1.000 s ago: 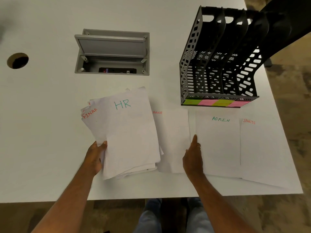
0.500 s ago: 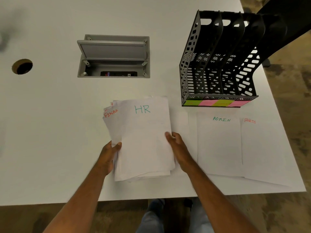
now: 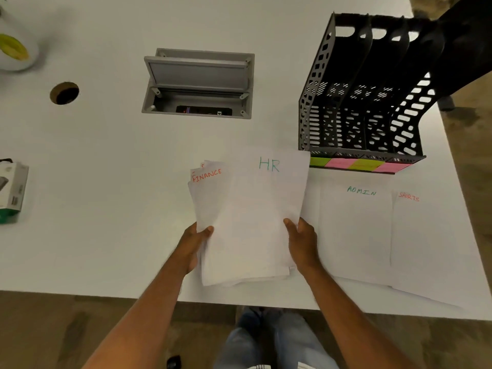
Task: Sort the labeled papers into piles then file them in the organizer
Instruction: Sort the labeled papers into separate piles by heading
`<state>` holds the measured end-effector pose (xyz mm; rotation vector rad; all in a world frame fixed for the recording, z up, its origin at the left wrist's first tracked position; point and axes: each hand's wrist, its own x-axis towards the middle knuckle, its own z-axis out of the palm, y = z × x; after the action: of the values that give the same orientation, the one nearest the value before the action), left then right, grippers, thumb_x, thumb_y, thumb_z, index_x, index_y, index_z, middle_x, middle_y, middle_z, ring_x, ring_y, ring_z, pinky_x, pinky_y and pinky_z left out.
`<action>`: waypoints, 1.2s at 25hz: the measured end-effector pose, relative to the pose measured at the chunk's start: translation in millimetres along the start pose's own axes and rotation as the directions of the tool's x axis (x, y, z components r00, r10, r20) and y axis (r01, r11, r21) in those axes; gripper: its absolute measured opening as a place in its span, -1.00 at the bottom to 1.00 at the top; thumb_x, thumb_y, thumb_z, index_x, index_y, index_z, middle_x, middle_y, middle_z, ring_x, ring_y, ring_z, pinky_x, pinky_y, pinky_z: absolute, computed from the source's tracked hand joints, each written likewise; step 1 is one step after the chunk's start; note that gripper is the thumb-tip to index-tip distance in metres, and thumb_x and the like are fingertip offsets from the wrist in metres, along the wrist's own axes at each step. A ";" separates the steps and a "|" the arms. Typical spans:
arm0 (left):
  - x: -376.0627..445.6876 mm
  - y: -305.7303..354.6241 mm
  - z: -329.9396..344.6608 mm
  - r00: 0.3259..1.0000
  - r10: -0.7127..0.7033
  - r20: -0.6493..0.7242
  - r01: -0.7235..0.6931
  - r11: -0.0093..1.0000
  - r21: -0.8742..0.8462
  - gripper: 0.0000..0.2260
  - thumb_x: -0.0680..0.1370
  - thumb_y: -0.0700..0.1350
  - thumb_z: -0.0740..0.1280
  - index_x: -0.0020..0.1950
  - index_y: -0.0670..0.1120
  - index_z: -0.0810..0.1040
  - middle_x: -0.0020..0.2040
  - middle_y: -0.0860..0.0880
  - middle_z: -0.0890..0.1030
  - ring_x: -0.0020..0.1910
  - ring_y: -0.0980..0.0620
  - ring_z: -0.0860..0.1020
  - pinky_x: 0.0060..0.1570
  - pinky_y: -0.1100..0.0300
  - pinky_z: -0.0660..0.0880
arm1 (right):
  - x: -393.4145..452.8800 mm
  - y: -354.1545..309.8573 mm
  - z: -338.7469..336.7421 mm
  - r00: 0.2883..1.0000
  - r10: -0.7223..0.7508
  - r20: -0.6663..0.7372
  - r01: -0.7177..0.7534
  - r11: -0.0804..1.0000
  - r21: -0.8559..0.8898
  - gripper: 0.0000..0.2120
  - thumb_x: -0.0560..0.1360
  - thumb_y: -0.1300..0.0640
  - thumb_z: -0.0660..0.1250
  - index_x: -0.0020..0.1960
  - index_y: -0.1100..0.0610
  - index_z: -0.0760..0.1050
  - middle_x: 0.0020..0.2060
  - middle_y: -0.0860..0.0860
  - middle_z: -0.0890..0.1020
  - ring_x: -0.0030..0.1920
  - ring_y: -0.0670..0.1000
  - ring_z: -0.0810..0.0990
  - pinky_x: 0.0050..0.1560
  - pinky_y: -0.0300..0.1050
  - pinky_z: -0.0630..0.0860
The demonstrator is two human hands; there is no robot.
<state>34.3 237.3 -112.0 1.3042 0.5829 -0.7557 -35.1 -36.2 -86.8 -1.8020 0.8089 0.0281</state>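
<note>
A stack of white papers (image 3: pixel 250 222) is held over the white table (image 3: pixel 106 182), its top sheet marked HR in green and a sheet marked FINANCE in red fanned out beneath at the left. My left hand (image 3: pixel 195 245) grips the stack's left edge and my right hand (image 3: pixel 302 242) pinches its right edge. To the right lie an ADMIN sheet (image 3: pixel 355 230) and a SPORTS sheet (image 3: pixel 426 241) flat on the table. The black slotted organizer (image 3: pixel 372 107) stands behind them, with green and pink sticky labels along its front.
An open grey cable box (image 3: pixel 198 83) is sunk into the table behind the stack. A round cable hole (image 3: pixel 64 93) lies far left, with a white boxed item (image 3: pixel 12 191) at the left edge and a white bowl (image 3: pixel 16 53) at top left. The table's near edge runs just below my hands.
My right hand left the ADMIN sheet and came over to take the stack's right edge. The stack shifted right, now covering the sheet that lay left of ADMIN.
</note>
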 end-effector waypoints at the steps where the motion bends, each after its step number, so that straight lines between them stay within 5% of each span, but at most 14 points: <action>1: -0.5 -0.6 1.6 0.999 0.007 -0.036 -0.008 1.000 -0.027 -0.77 0.61 -0.20 0.37 0.27 -0.06 0.57 0.14 -0.08 0.72 0.14 -0.11 0.67 0.06 0.02 0.60 | 2.1 3.4 -4.3 1.000 -0.008 -0.011 0.008 1.000 -0.029 -0.84 0.65 0.12 0.23 0.14 0.09 0.56 -0.03 -0.12 0.65 0.07 0.04 0.63 0.04 -0.25 0.49; 4: -4.1 1.1 2.1 0.993 0.029 -0.117 -0.037 0.997 -0.064 -0.79 0.62 -0.23 0.34 0.23 -0.04 0.58 0.15 -0.07 0.70 0.10 -0.08 0.66 0.12 -0.01 0.56 | 8.0 8.9 -19.7 0.993 0.014 -0.116 -0.019 0.999 -0.043 -0.65 0.64 0.25 0.21 0.42 0.16 0.39 0.23 0.03 0.57 0.21 0.01 0.53 0.19 -0.23 0.37; 7: -9.1 5.1 -8.3 0.982 0.076 -0.173 -0.101 0.985 -0.138 -0.76 0.64 -0.24 0.30 0.29 -0.11 0.57 0.19 -0.09 0.67 0.12 -0.07 0.64 0.16 0.02 0.53 | 8.7 11.8 -31.8 0.991 -0.001 -0.133 -0.002 1.000 -0.022 -0.56 0.62 0.28 0.23 0.47 0.11 0.29 0.30 0.06 0.53 0.21 -0.05 0.48 0.19 -0.24 0.35; 10: -16.3 13.9 -22.4 0.980 0.112 -0.166 -0.153 0.954 -0.259 -0.69 0.67 -0.23 0.24 0.41 -0.22 0.48 0.26 -0.16 0.63 0.18 -0.10 0.63 0.23 -0.03 0.56 | 1.5 20.4 -29.6 0.993 -0.016 -0.119 0.004 0.995 -0.100 -0.56 0.63 0.27 0.21 0.49 0.15 0.27 0.34 0.12 0.52 0.29 0.10 0.51 0.22 -0.22 0.34; 16: -35.8 36.3 -44.6 0.987 0.120 -0.103 -0.149 0.926 -0.347 -0.78 0.66 -0.23 0.23 0.23 -0.13 0.61 0.07 -0.10 0.75 0.01 -0.04 0.73 -0.04 0.05 0.68 | -44.6 11.1 37.8 0.988 -0.004 0.154 0.028 0.988 -0.152 -0.60 0.68 0.20 0.14 0.51 0.16 0.24 0.35 0.10 0.50 0.30 0.07 0.52 0.36 -0.07 0.43; 21: -36.8 33.8 -66.1 0.991 0.087 -0.106 -0.113 0.956 -0.269 -0.74 0.63 -0.21 0.29 0.30 -0.14 0.58 0.14 -0.12 0.72 0.06 -0.08 0.70 0.08 -0.01 0.65 | -59.3 -8.7 93.0 0.908 0.223 0.355 -0.282 0.951 0.124 -0.69 0.69 0.17 0.13 0.39 0.24 0.33 0.13 0.16 0.55 0.14 0.17 0.53 0.25 0.06 0.49; 24: -34.2 21.1 -77.9 0.985 0.057 -0.162 -0.091 0.973 -0.212 -0.66 0.62 -0.21 0.31 0.41 -0.16 0.51 0.25 -0.15 0.65 0.19 -0.15 0.61 0.28 -0.09 0.51 | -56.5 -3.0 92.8 0.819 0.349 0.456 -0.433 0.897 0.090 -0.81 0.69 0.16 0.14 0.26 0.18 0.41 -0.04 0.03 0.53 0.03 0.02 0.48 0.13 -0.14 0.47; 25: -32.3 16.4 -81.4 0.981 0.056 -0.187 -0.090 0.980 -0.179 -0.64 0.62 -0.21 0.31 0.43 -0.16 0.48 0.27 -0.16 0.62 0.22 -0.17 0.58 0.33 -0.11 0.46 | -53.9 2.2 89.5 0.848 0.294 0.442 -0.317 0.948 -0.024 -0.80 0.66 0.20 0.20 0.27 0.18 0.42 0.03 0.08 0.54 0.02 0.01 0.47 0.12 -0.17 0.48; 27: -29.2 7.9 -84.8 0.970 0.060 -0.234 -0.089 0.990 -0.112 -0.66 0.62 -0.21 0.32 0.41 -0.16 0.48 0.24 -0.15 0.62 0.19 -0.17 0.58 0.33 -0.12 0.45 | -44.2 13.9 81.1 0.931 -0.099 0.350 0.222 0.916 -0.333 -0.54 0.58 0.09 0.32 0.44 0.19 0.36 0.29 0.12 0.48 0.17 0.04 0.42 0.23 -0.05 0.41; 28: -28.5 3.9 -85.7 0.966 0.060 -0.250 -0.084 0.992 -0.089 -0.70 0.62 -0.20 0.33 0.36 -0.13 0.51 0.19 -0.13 0.64 0.14 -0.15 0.60 0.28 -0.11 0.48 | -37.6 22.5 78.5 0.864 -0.300 0.404 0.470 0.766 -0.437 -0.39 0.55 -0.02 0.36 0.52 0.14 0.28 0.41 0.09 0.40 0.32 0.07 0.37 0.32 0.02 0.33; 30: -25.7 -4.7 -86.2 0.963 0.037 -0.268 -0.061 0.995 -0.080 -0.79 0.61 -0.18 0.35 0.24 -0.03 0.55 0.10 -0.09 0.66 0.05 -0.10 0.62 0.14 -0.06 0.53 | -28.0 36.8 73.5 0.727 -0.402 0.556 0.680 0.533 -0.503 -0.25 0.53 -0.15 0.35 0.59 0.06 0.14 0.57 0.05 0.18 0.55 0.15 0.12 0.48 0.20 0.14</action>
<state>17.2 325.7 -111.3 1.3431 0.7873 -0.5106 -49.8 34.3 -135.1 -2.5922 -0.1570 0.2857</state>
